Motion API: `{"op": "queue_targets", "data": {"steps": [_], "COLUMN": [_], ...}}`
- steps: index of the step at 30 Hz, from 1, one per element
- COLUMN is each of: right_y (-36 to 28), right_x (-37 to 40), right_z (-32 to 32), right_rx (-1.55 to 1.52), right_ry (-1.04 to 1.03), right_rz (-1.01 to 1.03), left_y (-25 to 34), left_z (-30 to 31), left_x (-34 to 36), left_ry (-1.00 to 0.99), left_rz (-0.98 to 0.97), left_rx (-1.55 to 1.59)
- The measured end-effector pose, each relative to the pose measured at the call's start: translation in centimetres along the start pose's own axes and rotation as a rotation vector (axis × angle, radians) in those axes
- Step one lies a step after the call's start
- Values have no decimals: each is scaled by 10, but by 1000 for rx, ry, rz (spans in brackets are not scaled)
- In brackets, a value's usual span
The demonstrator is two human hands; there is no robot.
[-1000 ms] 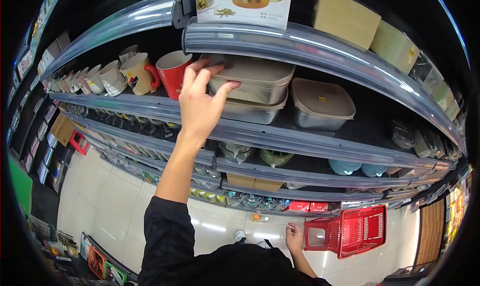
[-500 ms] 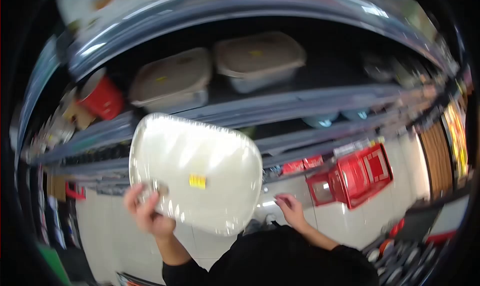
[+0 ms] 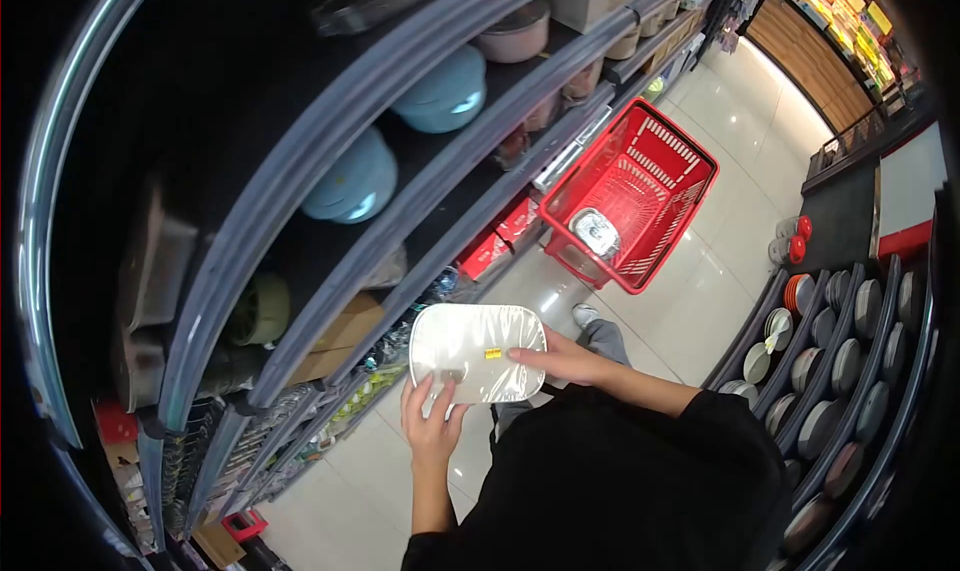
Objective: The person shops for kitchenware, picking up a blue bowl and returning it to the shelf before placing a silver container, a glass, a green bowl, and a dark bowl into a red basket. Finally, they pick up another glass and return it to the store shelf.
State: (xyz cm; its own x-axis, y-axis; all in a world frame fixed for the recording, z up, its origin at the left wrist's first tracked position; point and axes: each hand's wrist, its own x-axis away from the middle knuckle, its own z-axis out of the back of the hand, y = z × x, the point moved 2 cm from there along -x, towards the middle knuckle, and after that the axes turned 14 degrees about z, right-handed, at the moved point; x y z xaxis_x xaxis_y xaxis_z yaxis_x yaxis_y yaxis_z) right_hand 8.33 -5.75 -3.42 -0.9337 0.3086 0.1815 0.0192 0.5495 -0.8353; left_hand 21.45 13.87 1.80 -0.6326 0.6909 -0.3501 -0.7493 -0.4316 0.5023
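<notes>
A white rounded rectangular container (image 3: 465, 346) in shiny clear wrap, with a yellow sticker, is held low in front of my body. My left hand (image 3: 432, 416) grips its lower left edge, fingers on the face. My right hand (image 3: 560, 359) holds its right side, one finger resting by the sticker. Beyond it on the floor stands a red shopping basket (image 3: 665, 196) with a clear-wrapped item (image 3: 595, 233) inside.
Shelves (image 3: 400, 161) run diagonally on the left, bearing blue bowls (image 3: 440, 91) and a green bowl (image 3: 262, 309). On the right a rack (image 3: 770, 391) holds stacked plates. My shoe (image 3: 585, 316) shows on the tiled floor (image 3: 740, 261).
The view has turned right toward the basket. The container has come lower and closer to my body. My right hand, free before, now holds its right side.
</notes>
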Motion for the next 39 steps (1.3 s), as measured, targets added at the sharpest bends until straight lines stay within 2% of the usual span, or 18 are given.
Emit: {"op": "queue_targets", "data": {"steps": [2, 6, 7, 8, 10, 12, 15, 17, 23, 26, 29, 31, 33, 34, 35, 36, 38, 39], "right_y": [-11, -16, -31, -45, -55, -46, -35, -9, 54, 88, 140, 146, 144, 145, 179, 207, 205, 200], "right_x": [13, 47, 49, 54, 62, 56, 34, 12, -35, -43, -45, -45, -44, -45, -47, -47, -49, -50], "right_z": [56, 187, 210, 230, 271, 318, 370, 397, 420, 423, 444, 452, 457, 459, 485, 510, 517, 511], "right_rx": [-35, 3, 0, -12, -61, -48, -89, -87, -272, -422, -364, -370, -361, -260, -255, -163, -112, -147], "right_ry": [107, 339, 338, 445, 590, 566, 657, 686, 852, 815, 850, 732, 615, 761, 766, 775, 736, 706], "right_rz": [35, -113, -104, -56, 3, 51, -150, -179, -247, -204, -201, -252, -327, -422, -342, -395, -494, -514], "left_y": [41, 127, 147, 160, 181, 194, 205, 203, 194, 202, 204, 204, 208, 210, 211, 211, 207, 203], "left_z": [-46, -130, -143, -153, -173, -182, -194, -198, -196, -192, -193, -193, -187, -181, -175, -170, -164, -163], "left_x": [-19, -32, -34, -36, -27, -19, -3, 15, 42, 44, 51, 57, 54, 50, 48, 43, 41, 41], "left_ry": [-88, -177, -208, -210, -386, -405, -406, -405, -288, -219, -155, -197, -201, -202, -115, -143, -132, -140], "left_rz": [32, 333, 337, 337, 362, 373, 458, 658, 780, 830, 892, 984, 932, 904, 941, 1004, 1065, 1014], "left_rx": [27, 197, 230, 228, 241, 169, 143, 204, 136, 77, 43, 63, 26, -9, -38, 31, 109, 91]}}
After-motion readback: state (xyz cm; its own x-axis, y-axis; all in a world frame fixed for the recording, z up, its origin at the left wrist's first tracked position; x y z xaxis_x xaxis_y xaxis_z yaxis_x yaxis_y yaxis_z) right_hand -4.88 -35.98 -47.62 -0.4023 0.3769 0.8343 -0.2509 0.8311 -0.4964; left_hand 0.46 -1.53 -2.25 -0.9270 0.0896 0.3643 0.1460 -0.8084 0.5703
